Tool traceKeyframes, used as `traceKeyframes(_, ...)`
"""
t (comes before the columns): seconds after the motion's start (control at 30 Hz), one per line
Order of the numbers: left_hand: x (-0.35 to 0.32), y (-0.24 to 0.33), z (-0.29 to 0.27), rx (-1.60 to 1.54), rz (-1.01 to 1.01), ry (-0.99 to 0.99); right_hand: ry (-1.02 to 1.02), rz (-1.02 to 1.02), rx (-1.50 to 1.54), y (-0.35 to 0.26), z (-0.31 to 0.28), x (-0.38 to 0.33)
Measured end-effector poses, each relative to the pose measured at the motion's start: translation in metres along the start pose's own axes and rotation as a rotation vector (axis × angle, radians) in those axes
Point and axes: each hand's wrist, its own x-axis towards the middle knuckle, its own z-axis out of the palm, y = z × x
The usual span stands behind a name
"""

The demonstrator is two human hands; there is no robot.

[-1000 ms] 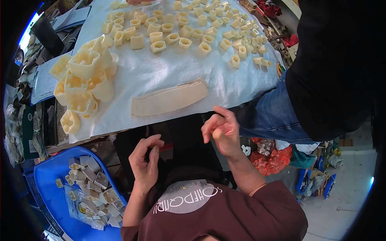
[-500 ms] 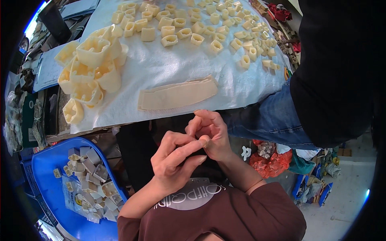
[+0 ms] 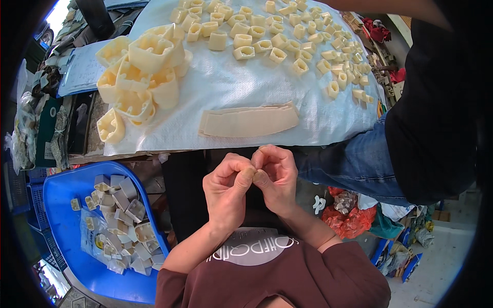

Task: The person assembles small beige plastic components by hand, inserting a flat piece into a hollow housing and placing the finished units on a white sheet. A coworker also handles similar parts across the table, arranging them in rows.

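Note:
In front of my lap, just off the table's near edge, my left hand (image 3: pixel 226 191) and my right hand (image 3: pixel 279 180) meet at the fingertips. Both are closed in a pinch, thumbs side by side and fingers curled. Whatever lies between the fingertips, if anything, is too small or hidden to make out. Nearest to them on the table lies a stack of thin beige strips (image 3: pixel 249 122), long and slightly curved. Beyond the strips, many small cream-coloured hollow pieces (image 3: pixel 244 53) are spread out. At the left stands a pile of larger cream hollow pieces (image 3: pixel 134 84).
A white woven sheet (image 3: pixel 177 131) covers the table. Below it at left, a blue tub (image 3: pixel 92 280) holds hollow blocks (image 3: pixel 120 213). Another person's jeans-clad leg (image 3: pixel 349 159) and dark sleeve stand close on the right. Red plastic bags (image 3: pixel 354 222) lie beneath.
My hands have drawn together, the left fingers curling into a pinch against the right fingertips. The view has shifted, and the other person's forearm now shows at the top right.

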Motion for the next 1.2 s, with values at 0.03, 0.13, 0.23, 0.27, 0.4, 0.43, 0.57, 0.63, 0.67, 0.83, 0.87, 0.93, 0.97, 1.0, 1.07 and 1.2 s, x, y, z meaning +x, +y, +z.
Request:
traceKeyframes(0.03,0.000,0.000,0.000,-0.033,-0.025,-0.006,-0.010,0.013,-0.009,0.001,0.000,0.000)
traceKeyframes(0.13,0.000,-0.003,-0.005,-0.117,-0.073,-0.010,-0.027,0.072,0.034,0.000,-0.002,0.000)
traceKeyframes(0.23,0.003,-0.002,-0.009,-0.189,-0.101,-0.013,-0.034,0.138,0.158,0.000,-0.001,0.001)
traceKeyframes(0.27,0.004,0.000,-0.009,-0.209,-0.108,-0.014,-0.046,0.135,0.161,0.001,-0.002,0.002)
traceKeyframes(0.4,0.003,0.010,-0.013,0.134,-0.003,0.134,-0.096,0.051,0.006,0.001,-0.010,0.007)
traceKeyframes(0.43,0.002,0.013,-0.022,0.265,0.047,0.133,-0.095,0.001,-0.058,-0.005,-0.012,0.012)
traceKeyframes(0.57,0.000,0.020,-0.059,0.545,0.222,0.206,-0.037,-0.074,-0.294,-0.018,-0.021,0.029)
traceKeyframes(0.63,-0.001,0.023,-0.081,0.627,0.225,0.225,-0.231,-0.239,-0.612,-0.024,-0.033,0.049)
traceKeyframes(0.67,-0.002,0.022,-0.092,0.608,0.215,0.227,-0.329,-0.321,-0.772,-0.027,-0.036,0.059)
traceKeyframes(0.83,0.001,0.027,-0.091,0.994,0.366,0.298,-0.417,-0.466,-0.986,-0.031,-0.026,0.087)
traceKeyframes(0.87,0.000,0.027,-0.092,0.975,0.329,0.297,-0.424,-0.462,-0.988,-0.029,-0.026,0.090)
traceKeyframes(0.93,-0.001,0.028,-0.092,0.936,0.255,0.295,-0.456,-0.427,-1.017,-0.030,-0.024,0.093)
traceKeyframes(0.97,-0.002,0.028,-0.092,0.966,0.234,0.273,-0.482,-0.395,-1.041,-0.032,-0.023,0.094)
traceKeyframes(1.0,-0.002,0.029,-0.091,0.996,0.212,0.249,-0.508,-0.363,-1.066,-0.033,-0.022,0.094)
traceKeyframes(1.07,-0.001,0.030,-0.093,1.001,0.197,0.157,-0.556,-0.371,-1.108,-0.028,-0.027,0.097)
traceKeyframes(1.2,0.005,0.028,-0.089,0.924,0.288,0.004,-0.552,-0.518,-1.140,-0.025,-0.018,0.105)
